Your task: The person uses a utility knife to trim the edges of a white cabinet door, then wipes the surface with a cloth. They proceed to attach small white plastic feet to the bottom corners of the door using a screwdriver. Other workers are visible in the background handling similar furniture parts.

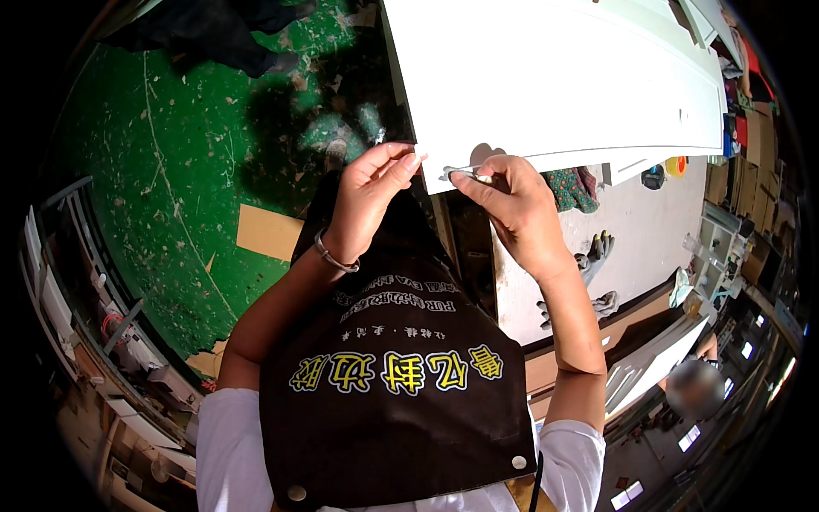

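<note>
A large white panel (546,77) lies in front of me, its near left corner between my two hands. My right hand (522,209) is over the near edge by this corner, thumb and fingers pinched on a small slim tool with a grey tip, whose kind I cannot tell. It casts a dark shadow on the white surface. At the panel's left edge is my left hand (371,196), thumb and forefinger pressed together close to the side. Whatever sits between those fingertips, if anything, is too small to make out. A bracelet (334,254) rings my left wrist.
Right of me, a pale work surface (640,230) carries a patterned cloth (577,189), grey work gloves (597,254) and a yellow-and-red round item (676,165). Cardboard (269,232) lies on the green floor (171,171). Another person (695,384) is at far right; dark-clothed legs (230,34) show at top left.
</note>
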A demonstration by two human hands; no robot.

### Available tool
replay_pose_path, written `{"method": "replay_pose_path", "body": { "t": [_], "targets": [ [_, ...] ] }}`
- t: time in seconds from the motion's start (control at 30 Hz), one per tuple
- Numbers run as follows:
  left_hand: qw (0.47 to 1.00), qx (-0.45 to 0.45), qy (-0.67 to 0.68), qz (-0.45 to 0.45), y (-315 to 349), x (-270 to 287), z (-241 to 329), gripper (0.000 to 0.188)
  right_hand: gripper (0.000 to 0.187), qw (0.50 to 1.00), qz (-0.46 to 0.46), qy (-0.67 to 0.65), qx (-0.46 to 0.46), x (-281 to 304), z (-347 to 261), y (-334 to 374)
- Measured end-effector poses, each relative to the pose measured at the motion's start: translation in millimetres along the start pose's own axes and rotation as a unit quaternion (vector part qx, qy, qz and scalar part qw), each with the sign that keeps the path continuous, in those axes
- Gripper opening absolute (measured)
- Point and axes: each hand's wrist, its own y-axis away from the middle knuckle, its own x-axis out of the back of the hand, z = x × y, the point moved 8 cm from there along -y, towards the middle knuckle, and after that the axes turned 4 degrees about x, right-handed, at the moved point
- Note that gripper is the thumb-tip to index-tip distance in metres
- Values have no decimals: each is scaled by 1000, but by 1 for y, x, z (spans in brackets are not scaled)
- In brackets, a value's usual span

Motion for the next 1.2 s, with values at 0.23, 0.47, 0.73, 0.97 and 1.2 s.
{"method": "replay_pose_path", "body": {
  "t": [0.23,0.47,0.73,0.97,1.2],
  "targets": [
    [1000,9,8,12,0,1,-2,26,25,998,-36,59,4,-3,-2,1],
    [1000,5,18,5,-1,0,-2,26,33,995,-8,-98,-16,-3,5,17],
    [1000,9,13,7,1,1,-2,26,26,998,20,-35,-39,-4,-1,11],
    [999,17,35,4,0,0,-3,26,15,999,5,28,-32,-7,-5,9],
    [997,-31,-75,19,15,17,2,17,39,990,36,-88,-100,13,8,31]
  ]
}}
